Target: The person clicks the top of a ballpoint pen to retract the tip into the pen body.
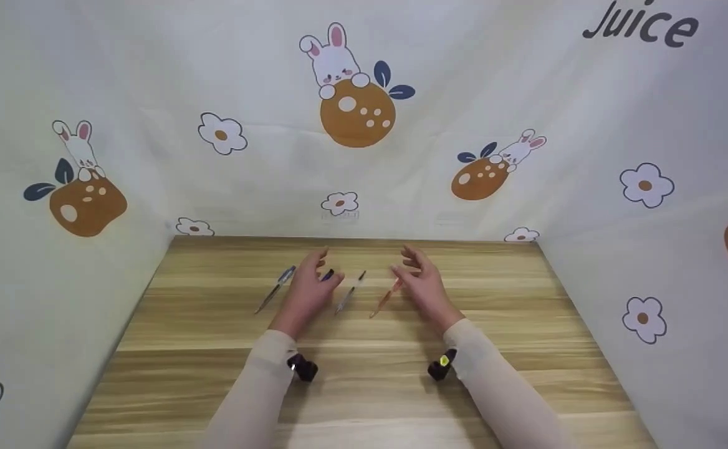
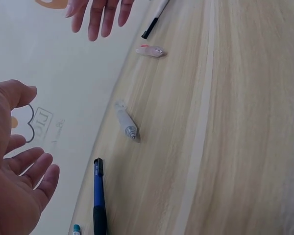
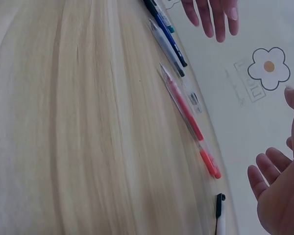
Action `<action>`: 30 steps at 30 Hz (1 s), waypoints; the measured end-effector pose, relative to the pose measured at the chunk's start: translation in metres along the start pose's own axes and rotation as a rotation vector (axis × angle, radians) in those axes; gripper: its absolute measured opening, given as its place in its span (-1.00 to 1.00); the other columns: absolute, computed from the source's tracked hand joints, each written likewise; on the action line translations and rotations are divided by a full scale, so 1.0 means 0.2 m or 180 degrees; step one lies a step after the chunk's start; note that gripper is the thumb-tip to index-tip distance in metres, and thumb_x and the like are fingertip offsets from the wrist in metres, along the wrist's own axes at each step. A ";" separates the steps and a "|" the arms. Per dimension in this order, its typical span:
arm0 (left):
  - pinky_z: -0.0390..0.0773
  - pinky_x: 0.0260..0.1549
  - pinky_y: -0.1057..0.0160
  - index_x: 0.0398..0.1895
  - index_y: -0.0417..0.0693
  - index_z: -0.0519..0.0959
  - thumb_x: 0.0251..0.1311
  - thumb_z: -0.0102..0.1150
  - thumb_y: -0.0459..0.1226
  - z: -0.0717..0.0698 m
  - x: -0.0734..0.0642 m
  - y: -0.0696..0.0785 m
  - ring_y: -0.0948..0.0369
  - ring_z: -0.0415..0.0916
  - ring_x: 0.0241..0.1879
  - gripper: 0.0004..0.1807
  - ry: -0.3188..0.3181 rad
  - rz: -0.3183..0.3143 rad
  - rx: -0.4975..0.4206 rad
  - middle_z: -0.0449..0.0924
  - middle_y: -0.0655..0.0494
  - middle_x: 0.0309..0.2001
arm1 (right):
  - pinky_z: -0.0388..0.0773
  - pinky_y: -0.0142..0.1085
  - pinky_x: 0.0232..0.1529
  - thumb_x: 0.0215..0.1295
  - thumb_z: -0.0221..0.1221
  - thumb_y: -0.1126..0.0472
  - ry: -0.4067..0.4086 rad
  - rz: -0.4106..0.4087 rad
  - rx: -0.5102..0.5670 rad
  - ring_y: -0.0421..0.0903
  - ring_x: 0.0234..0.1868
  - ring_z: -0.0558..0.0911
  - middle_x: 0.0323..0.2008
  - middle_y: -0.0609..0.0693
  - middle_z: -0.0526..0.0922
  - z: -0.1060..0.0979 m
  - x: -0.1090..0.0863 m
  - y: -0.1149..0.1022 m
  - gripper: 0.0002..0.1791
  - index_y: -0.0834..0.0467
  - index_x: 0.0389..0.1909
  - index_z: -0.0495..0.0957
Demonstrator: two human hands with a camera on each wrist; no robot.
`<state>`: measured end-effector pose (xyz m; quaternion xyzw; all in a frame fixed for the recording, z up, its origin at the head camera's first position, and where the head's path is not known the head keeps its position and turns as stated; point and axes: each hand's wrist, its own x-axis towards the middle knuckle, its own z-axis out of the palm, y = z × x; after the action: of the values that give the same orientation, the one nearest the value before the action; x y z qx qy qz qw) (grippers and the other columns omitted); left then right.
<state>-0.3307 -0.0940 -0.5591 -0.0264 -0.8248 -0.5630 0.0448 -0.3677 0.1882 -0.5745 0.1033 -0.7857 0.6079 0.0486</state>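
My left hand (image 1: 308, 292) hovers over the wood-grain table, fingers loosely bent with a gap to the thumb. Partly hidden beneath it is a blue pen (image 2: 99, 198). Just left of that hand lies a clear pen with a bluish end (image 1: 275, 290). Between the hands rests a clear pen with a dark end (image 1: 351, 293). My right hand (image 1: 425, 285), likewise relaxed and holding nothing, is above the upper end of a red pen (image 3: 185, 107). A white pen with a black clip (image 3: 219, 210) appears past the red one in the right wrist view.
Pale printed cloth (image 1: 264, 181) with rabbits and flowers stands upright behind the table (image 1: 370, 386) and along both sides. A small clear piece (image 3: 192, 98) lies near the red pen. Dark wrist cameras (image 1: 303, 368) sit at both sleeves.
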 end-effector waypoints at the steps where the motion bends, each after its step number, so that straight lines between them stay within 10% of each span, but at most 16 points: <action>1: 0.43 0.48 -0.22 0.71 -0.10 0.28 0.48 0.42 -0.14 -0.01 0.00 0.00 -0.19 0.34 0.55 -0.16 -0.0005 -0.0003 0.0016 0.34 -0.18 0.61 | 0.51 0.11 0.42 0.56 0.39 0.14 -0.0001 0.0007 0.0007 0.29 0.49 0.48 0.47 0.14 0.55 0.01 0.00 0.00 -0.31 0.17 0.60 0.43; 30: 0.47 0.46 -0.16 0.62 -0.21 0.41 0.45 0.40 -0.28 -0.20 -0.01 -0.10 -0.16 0.42 0.49 -0.28 0.0109 0.0132 0.0430 0.45 -0.21 0.53 | 0.48 0.07 0.45 0.54 0.40 0.06 -0.0384 0.0086 -0.0095 0.16 0.48 0.49 0.52 0.15 0.48 0.27 0.06 -0.09 -0.28 0.09 0.62 0.42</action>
<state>-0.3293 -0.1382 -0.5638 -0.0307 -0.8593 -0.5053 0.0722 -0.3728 0.1301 -0.5682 0.1283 -0.7976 0.5894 -0.0055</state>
